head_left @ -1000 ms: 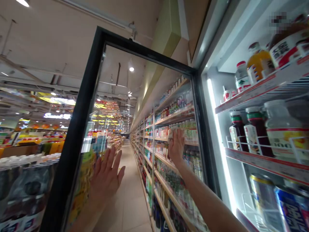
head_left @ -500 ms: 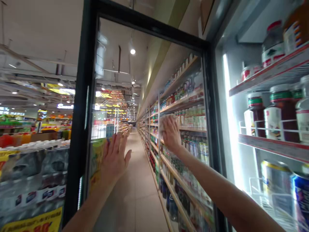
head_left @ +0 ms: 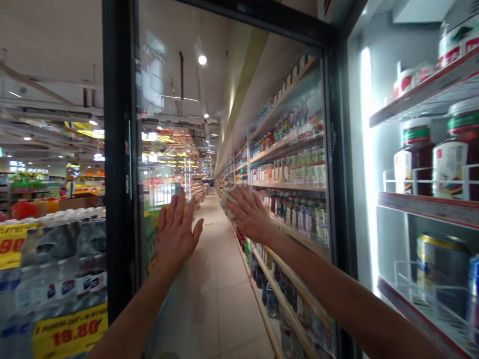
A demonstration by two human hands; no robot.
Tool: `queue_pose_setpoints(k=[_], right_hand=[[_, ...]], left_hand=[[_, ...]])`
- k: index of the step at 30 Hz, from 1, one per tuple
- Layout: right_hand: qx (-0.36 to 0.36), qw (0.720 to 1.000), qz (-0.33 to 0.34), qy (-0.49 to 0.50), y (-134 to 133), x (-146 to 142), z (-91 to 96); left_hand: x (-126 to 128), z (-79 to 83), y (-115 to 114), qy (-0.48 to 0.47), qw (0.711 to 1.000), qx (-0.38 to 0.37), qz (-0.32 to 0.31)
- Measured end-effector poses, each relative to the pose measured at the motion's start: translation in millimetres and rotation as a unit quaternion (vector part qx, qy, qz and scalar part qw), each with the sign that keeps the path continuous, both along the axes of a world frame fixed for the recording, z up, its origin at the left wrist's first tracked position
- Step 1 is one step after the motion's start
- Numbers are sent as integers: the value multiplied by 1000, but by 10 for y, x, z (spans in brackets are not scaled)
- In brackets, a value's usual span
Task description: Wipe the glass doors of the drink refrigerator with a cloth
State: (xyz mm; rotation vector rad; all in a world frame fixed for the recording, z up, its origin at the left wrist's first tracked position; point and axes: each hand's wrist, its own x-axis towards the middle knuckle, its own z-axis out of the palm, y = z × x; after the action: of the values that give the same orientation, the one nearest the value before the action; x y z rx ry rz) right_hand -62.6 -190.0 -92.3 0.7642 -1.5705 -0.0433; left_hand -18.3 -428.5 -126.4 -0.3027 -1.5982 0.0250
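A glass door (head_left: 288, 30) with a black frame stands open in front of me, and the aisle shows through its pane. My left hand (head_left: 174, 237) lies flat against the glass on the left side, fingers spread, with nothing in it. Near the middle of the pane, my right hand (head_left: 250, 214) presses a pale crumpled cloth (head_left: 227, 199) to the glass. The cloth sticks out past the fingertips; the palm hides the rest.
To the right is a lit cooler with bottles (head_left: 413, 154) and a large can (head_left: 441, 269) on wire-fronted shelves (head_left: 430, 209). Packs of bottled water (head_left: 71, 284) with yellow price signs (head_left: 71, 331) stand at left. Long drink shelves (head_left: 288, 187) line the aisle (head_left: 209, 299).
My right hand has moved the cloth left and slightly down across the glass. The left hand stays in nearly the same place. The view has shifted slightly closer to the door.
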Motion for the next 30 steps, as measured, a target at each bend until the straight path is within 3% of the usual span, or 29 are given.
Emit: queue_pose_setpoints(k=[1, 3, 5, 6, 8, 11, 12, 14, 17, 18, 23, 27, 28, 30], right_hand=[[-13, 1000, 2, -1, 9, -2, -9], [-140, 990, -8, -7, 85, -33, 52], [-275, 961, -21, -14, 133, -65, 122], [-298, 954, -22, -13, 115, -66, 122], [-239, 971, -10, -5, 0, -32, 23], [-71, 997, 5, 4, -179, 36, -233], [-64, 998, 2, 5, -189, 39, -288], [-151, 988, -11, 8, -121, 7, -310], [-345, 938, -21, 20, 25, -91, -236], [-361, 932, -17, 24, 44, -122, -229], [-217, 971, 71, 73, -17, -63, -260], [-338, 907, 201, 153, -223, 443, 96], [-336, 899, 224, 169, -349, 591, 204], [-250, 926, 227, 172, -660, 791, 343]], left_hand=[[-11, 1, -3, 3, 1000, -1, 0], [-29, 0, -7, 15, 1000, -3, 1], [-40, -1, -10, 20, 1000, -7, 2], [-42, -2, -10, 21, 1000, -7, 2], [-41, -4, -11, 20, 1000, -8, 3], [-40, -7, -13, 25, 1000, -10, 7], [-42, -7, -14, 27, 1000, -11, 6], [-48, -9, -16, 34, 999, -14, 0], [-55, -14, -22, 48, 999, -20, -7], [-55, -16, -27, 53, 998, -23, -8], [-31, -26, -78, 71, 996, -44, -23], [9, -33, -92, 69, 996, -56, -18], [19, -34, -90, 68, 996, -55, -18], [36, -39, -85, 74, 995, -55, -21]])
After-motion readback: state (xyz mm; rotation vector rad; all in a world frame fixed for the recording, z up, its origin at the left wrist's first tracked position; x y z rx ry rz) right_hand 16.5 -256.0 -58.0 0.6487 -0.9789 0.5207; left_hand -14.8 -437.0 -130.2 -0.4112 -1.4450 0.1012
